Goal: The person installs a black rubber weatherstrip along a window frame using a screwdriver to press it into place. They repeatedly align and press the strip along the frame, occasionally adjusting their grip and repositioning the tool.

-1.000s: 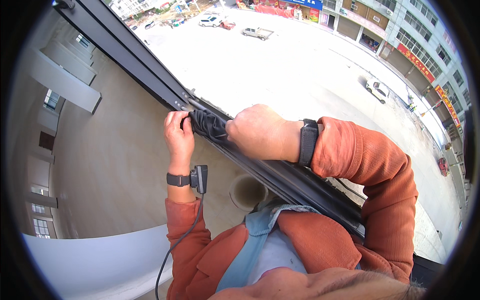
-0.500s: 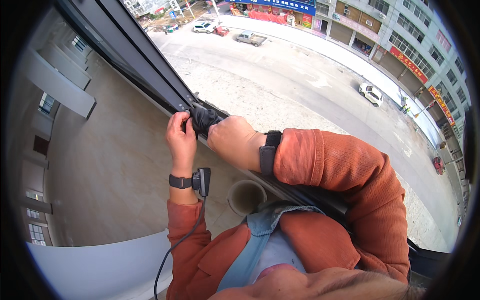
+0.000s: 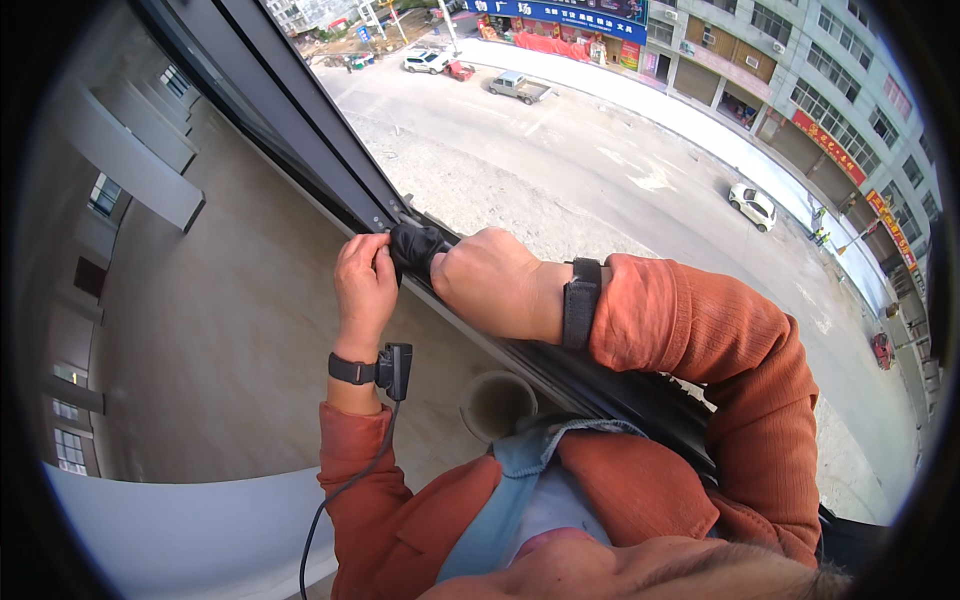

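Observation:
A bunched black cloth (image 3: 418, 243) lies against the lower corner of the dark metal window frame (image 3: 335, 160). My right hand (image 3: 492, 280) is closed round the cloth's right end, knuckles up, reaching across the sill. On the cloth's left side, my left hand (image 3: 364, 285) pinches its edge between thumb and fingers, close to the frame. The fingertips of my right hand are hidden beneath the hand. Both wrists wear black straps; a small black device (image 3: 396, 370) with a cable is on the left one.
A round bucket (image 3: 497, 405) stands on the indoor floor (image 3: 240, 330) below my arms. The dark sill (image 3: 620, 385) runs along under my right arm. Beyond the window, far below, a street (image 3: 600, 150) has parked vehicles and shopfronts. White columns (image 3: 150, 165) stand indoors at the left.
My right hand and forearm have shifted slightly right, with the black cloth bunched a little differently. My left hand stays at the frame, and the whole view has turned slightly.

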The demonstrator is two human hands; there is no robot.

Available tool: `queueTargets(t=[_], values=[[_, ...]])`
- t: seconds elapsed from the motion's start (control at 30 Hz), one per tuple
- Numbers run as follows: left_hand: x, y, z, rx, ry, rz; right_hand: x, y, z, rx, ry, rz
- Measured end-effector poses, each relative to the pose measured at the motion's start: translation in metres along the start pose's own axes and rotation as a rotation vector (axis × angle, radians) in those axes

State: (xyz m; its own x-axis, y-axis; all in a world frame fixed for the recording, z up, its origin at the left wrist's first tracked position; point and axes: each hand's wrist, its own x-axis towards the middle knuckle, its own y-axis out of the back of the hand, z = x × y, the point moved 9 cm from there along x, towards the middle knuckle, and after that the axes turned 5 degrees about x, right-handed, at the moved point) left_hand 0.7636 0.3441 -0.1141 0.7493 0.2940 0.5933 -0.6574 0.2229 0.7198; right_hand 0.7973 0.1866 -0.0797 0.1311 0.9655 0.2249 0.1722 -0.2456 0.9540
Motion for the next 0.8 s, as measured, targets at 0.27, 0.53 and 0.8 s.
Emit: queueTargets(t=[0.27,0.53,0.8], values=[[0.0,-0.003,0.001,-0.031,0.057,-0.039,0.036,-0.038,-0.009,-0.21,0.043,-0.1],[0.0,-0.003,-0.004,-0.119,0.118,0.061,0.064,-0.043,0.009,-0.099,-0.026,-0.061],[0.014,0.009,0.001,-0.405,0.209,0.124,0.037,0.002,0.006,-0.262,0.02,0.21]])
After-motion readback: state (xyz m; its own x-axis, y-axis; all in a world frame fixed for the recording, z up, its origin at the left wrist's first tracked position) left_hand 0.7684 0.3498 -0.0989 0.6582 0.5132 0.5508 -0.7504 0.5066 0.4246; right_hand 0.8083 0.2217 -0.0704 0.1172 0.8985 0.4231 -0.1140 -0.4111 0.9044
